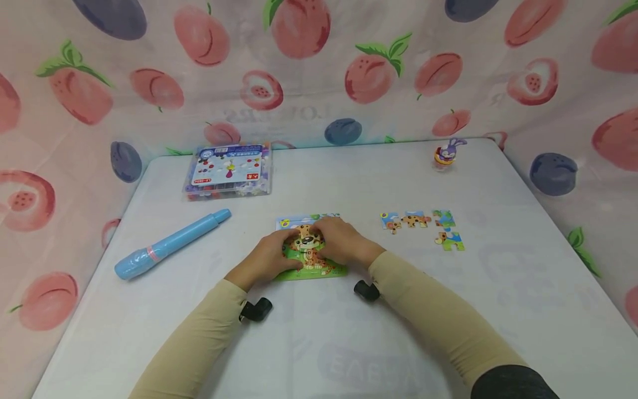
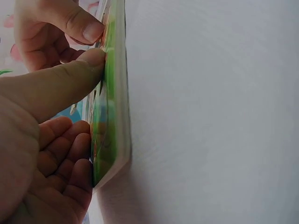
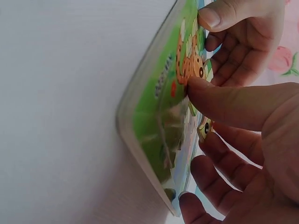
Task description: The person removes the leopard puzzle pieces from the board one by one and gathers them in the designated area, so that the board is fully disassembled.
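Working a raised leopard-face piece [image 3: 204, 129] on the puzzle board [image 1: 310, 274], mid white table [image 1: 299, 332]. Right hand [image 1: 343, 242] looks to be pinching it; left hand [image 1: 266, 256] touches board's left side, can't tell if gripping. I'd brace left, line up edges, press evenly.

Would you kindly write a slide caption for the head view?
Left hand and right hand touch a leopard jigsaw puzzle on a white table, with loose pieces to its right.

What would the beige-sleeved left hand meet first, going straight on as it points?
Probably the bare right hand, facing it over the flat, rectangular, colourful animal puzzle; depth is unclear.
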Action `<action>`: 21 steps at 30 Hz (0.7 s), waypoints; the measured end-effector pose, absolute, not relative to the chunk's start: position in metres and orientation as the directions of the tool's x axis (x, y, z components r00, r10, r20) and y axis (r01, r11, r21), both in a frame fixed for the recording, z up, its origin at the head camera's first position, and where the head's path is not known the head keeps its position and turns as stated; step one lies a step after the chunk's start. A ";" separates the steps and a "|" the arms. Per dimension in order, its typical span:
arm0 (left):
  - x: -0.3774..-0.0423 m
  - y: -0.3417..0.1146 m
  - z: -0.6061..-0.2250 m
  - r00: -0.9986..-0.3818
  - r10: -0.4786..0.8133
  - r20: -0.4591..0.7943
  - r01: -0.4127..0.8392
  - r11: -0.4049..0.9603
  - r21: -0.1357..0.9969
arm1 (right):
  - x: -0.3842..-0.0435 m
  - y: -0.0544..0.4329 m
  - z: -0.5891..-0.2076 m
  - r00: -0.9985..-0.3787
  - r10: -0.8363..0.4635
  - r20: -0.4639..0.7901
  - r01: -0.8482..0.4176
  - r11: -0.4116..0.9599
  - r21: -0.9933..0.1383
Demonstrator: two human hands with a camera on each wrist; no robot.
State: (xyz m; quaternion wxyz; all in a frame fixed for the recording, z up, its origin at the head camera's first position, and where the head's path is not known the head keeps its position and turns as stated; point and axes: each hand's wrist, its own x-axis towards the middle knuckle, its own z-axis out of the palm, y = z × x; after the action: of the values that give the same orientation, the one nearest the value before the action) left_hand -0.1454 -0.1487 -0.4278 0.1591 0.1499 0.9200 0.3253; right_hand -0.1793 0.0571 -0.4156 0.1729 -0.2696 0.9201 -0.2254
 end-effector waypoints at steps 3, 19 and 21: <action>-0.146 -0.149 -0.429 -0.904 0.381 -0.191 0.176 0.743 0.646 | -0.178 0.057 -0.416 -0.796 -0.574 -0.192 -0.419 0.752 -0.508; -0.146 -0.149 -0.428 -0.901 0.390 -0.191 0.183 0.740 0.647 | -0.177 0.062 -0.419 -0.779 -0.605 -0.164 -0.444 0.717 -0.537; -0.147 -0.149 -0.429 -0.901 0.392 -0.187 0.190 0.743 0.641 | -0.176 0.062 -0.420 -0.781 -0.605 -0.156 -0.454 0.721 -0.524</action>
State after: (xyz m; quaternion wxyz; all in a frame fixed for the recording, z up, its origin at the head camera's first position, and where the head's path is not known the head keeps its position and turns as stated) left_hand -0.1465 -0.1489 -0.4287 0.1567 0.1580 0.9204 0.3215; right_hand -0.1765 0.0621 -0.4197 0.1600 -0.2898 0.9136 -0.2360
